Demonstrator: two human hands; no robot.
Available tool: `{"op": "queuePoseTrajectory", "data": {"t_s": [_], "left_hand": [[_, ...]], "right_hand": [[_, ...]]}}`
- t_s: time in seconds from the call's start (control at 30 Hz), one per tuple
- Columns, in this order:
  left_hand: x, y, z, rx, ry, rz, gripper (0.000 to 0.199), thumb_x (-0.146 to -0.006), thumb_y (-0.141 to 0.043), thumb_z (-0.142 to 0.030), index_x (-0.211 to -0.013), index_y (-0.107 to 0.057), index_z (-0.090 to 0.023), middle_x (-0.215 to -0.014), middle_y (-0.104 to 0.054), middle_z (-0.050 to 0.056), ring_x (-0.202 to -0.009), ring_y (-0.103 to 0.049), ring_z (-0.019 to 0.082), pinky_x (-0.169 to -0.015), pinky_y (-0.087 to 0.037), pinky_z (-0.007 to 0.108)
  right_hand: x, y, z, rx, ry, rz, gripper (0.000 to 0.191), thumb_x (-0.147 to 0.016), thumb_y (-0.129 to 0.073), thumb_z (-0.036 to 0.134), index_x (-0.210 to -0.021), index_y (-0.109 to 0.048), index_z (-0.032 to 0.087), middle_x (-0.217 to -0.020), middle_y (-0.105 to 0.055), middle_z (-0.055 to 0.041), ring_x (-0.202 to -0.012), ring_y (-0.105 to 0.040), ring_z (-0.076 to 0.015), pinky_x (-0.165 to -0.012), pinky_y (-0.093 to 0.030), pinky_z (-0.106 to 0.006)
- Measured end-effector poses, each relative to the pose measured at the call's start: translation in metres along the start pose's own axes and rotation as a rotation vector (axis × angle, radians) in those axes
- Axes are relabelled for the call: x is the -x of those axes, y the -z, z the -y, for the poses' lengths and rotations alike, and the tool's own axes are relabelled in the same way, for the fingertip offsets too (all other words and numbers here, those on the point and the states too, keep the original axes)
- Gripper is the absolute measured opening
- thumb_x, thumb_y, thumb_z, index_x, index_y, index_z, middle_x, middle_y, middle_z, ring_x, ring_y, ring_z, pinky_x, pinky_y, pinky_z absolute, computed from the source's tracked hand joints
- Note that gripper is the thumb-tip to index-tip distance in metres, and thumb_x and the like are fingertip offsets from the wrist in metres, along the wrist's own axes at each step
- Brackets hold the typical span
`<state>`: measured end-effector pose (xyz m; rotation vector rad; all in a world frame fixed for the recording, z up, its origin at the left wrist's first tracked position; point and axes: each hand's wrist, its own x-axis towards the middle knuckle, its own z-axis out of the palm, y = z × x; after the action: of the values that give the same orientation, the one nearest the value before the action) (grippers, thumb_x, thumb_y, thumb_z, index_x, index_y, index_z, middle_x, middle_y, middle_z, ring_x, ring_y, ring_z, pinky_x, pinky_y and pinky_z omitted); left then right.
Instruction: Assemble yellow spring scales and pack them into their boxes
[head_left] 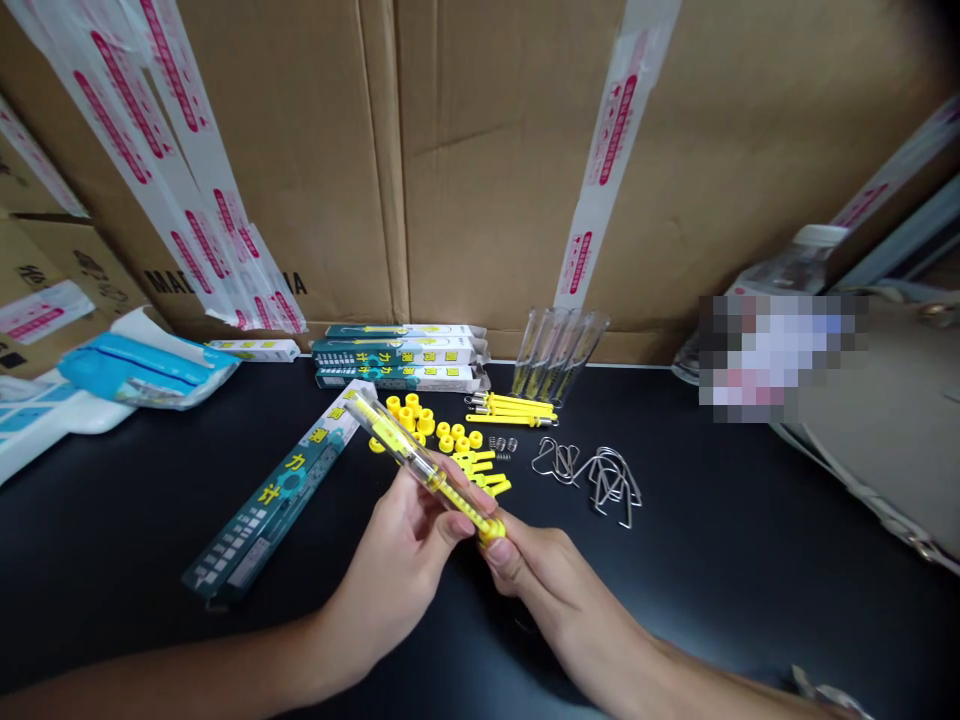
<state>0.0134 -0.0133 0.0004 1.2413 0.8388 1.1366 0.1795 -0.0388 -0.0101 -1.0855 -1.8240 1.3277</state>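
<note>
A clear tubular spring scale [420,465] with a yellow scale rod inside slants across both hands, its far end up and to the left. My left hand [412,545] is closed around the middle of the tube, thumb along its side. At the near end, my right hand [529,570] pinches the yellow end cap [491,530] between thumb and fingers. Just beyond the hands lie yellow caps and rings [420,415], small springs [504,445], flat yellow pieces [484,470] and yellow rods [514,408]. Bent wire hooks [611,480] are to the right.
Several clear tubes [559,350] stand by the cardboard wall [480,180], beside stacked green-and-white boxes [401,375]. Another such box [274,500] lies left of my hands. A blue packet [154,365] is at far left; a plastic bottle [795,265] and a beige bag [877,420] are at right.
</note>
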Motion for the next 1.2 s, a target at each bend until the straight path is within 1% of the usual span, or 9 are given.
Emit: {"op": "queuePoseTrajectory", "data": {"t_s": [0.27, 0.43, 0.57, 0.7, 0.83, 0.9, 1.03, 1.13, 1.2], "left_hand": [[0.001, 0.001, -0.001, -0.031, -0.057, 0.065, 0.025, -0.088, -0.073, -0.04, -0.094, -0.058, -0.02, -0.086, -0.072, 0.002, -0.082, -0.069, 0.016, -0.081, -0.055, 0.026], [-0.002, 0.002, -0.001, 0.004, -0.053, 0.067, 0.031, -0.085, -0.075, -0.045, -0.094, -0.062, -0.018, -0.086, -0.072, 0.003, -0.082, -0.067, 0.018, -0.08, -0.054, 0.028], [-0.004, 0.003, 0.0, 0.099, 0.036, 0.086, 0.026, -0.089, -0.071, -0.042, -0.097, -0.063, -0.018, -0.087, -0.071, 0.004, -0.082, -0.066, 0.018, -0.076, -0.054, 0.028], [0.0, 0.004, 0.002, 0.174, 0.1, 0.047, 0.032, -0.09, -0.07, -0.045, -0.11, -0.059, -0.022, -0.098, -0.074, 0.003, -0.097, -0.068, 0.02, -0.081, -0.054, 0.028], [0.004, 0.008, 0.002, 0.166, 0.115, 0.016, 0.034, -0.089, -0.069, -0.048, -0.108, -0.057, -0.023, -0.1, -0.076, 0.002, -0.101, -0.07, 0.021, -0.094, -0.05, 0.033], [0.004, 0.01, 0.001, 0.167, 0.109, 0.003, 0.033, -0.09, -0.069, -0.048, -0.106, -0.057, -0.023, -0.098, -0.077, 0.001, -0.1, -0.07, 0.021, -0.096, -0.049, 0.033], [0.003, 0.013, -0.001, 0.134, 0.104, -0.034, 0.028, -0.09, -0.07, -0.045, -0.104, -0.058, -0.023, -0.091, -0.077, -0.001, -0.094, -0.072, 0.019, -0.091, -0.051, 0.03], [0.002, 0.015, -0.001, 0.113, 0.111, -0.046, 0.023, -0.093, -0.067, -0.039, -0.105, -0.056, -0.022, -0.091, -0.078, -0.001, -0.094, -0.072, 0.019, -0.089, -0.051, 0.03], [0.001, 0.016, 0.0, 0.114, 0.113, -0.048, 0.022, -0.094, -0.067, -0.037, -0.106, -0.055, -0.022, -0.091, -0.078, 0.0, -0.093, -0.073, 0.018, -0.089, -0.051, 0.03]], "right_hand": [[0.001, 0.006, -0.006, -0.09, 0.019, 0.065, 0.047, -0.104, -0.03, 0.058, -0.077, -0.044, 0.021, -0.064, -0.035, 0.0051, -0.058, -0.031, -0.0123, -0.055, -0.026, -0.027], [-0.001, 0.005, -0.005, -0.149, -0.027, 0.059, 0.049, -0.102, -0.035, 0.06, -0.072, -0.04, 0.021, -0.061, -0.034, 0.0061, -0.055, -0.028, -0.0111, -0.052, -0.023, -0.027], [-0.004, 0.005, -0.005, -0.171, -0.066, 0.04, 0.05, -0.1, -0.04, 0.061, -0.076, -0.053, 0.019, -0.056, -0.039, 0.0068, -0.051, -0.033, -0.0107, -0.052, -0.027, -0.025], [-0.007, 0.007, -0.005, -0.122, -0.055, 0.0, 0.048, -0.099, -0.045, 0.058, -0.082, -0.063, 0.017, -0.055, -0.05, 0.0052, -0.053, -0.044, -0.0112, -0.058, -0.035, -0.025], [-0.006, 0.01, 0.001, -0.227, -0.069, 0.007, 0.041, -0.091, -0.064, 0.053, -0.074, -0.063, 0.016, -0.077, -0.063, -0.0004, -0.066, -0.051, -0.0113, -0.066, -0.042, -0.025], [-0.005, 0.011, 0.005, -0.324, -0.087, 0.066, 0.034, -0.088, -0.069, 0.048, -0.082, -0.066, 0.015, -0.087, -0.065, -0.003, -0.071, -0.053, -0.0117, -0.068, -0.044, -0.025], [-0.005, 0.016, 0.008, -0.482, -0.096, 0.201, 0.036, -0.091, -0.068, 0.045, -0.111, -0.067, 0.015, -0.09, -0.066, -0.0047, -0.068, -0.052, -0.0108, -0.065, -0.045, -0.024], [-0.006, 0.018, 0.006, -0.536, -0.073, 0.248, 0.033, -0.093, -0.066, 0.043, -0.109, -0.069, 0.014, -0.103, -0.069, -0.0092, -0.074, -0.059, -0.0112, -0.077, -0.05, -0.028], [-0.007, 0.016, 0.004, -0.526, -0.097, 0.236, 0.032, -0.094, -0.063, 0.042, -0.104, -0.07, 0.013, -0.104, -0.071, -0.0103, -0.074, -0.065, -0.0112, -0.08, -0.052, -0.029]]}}
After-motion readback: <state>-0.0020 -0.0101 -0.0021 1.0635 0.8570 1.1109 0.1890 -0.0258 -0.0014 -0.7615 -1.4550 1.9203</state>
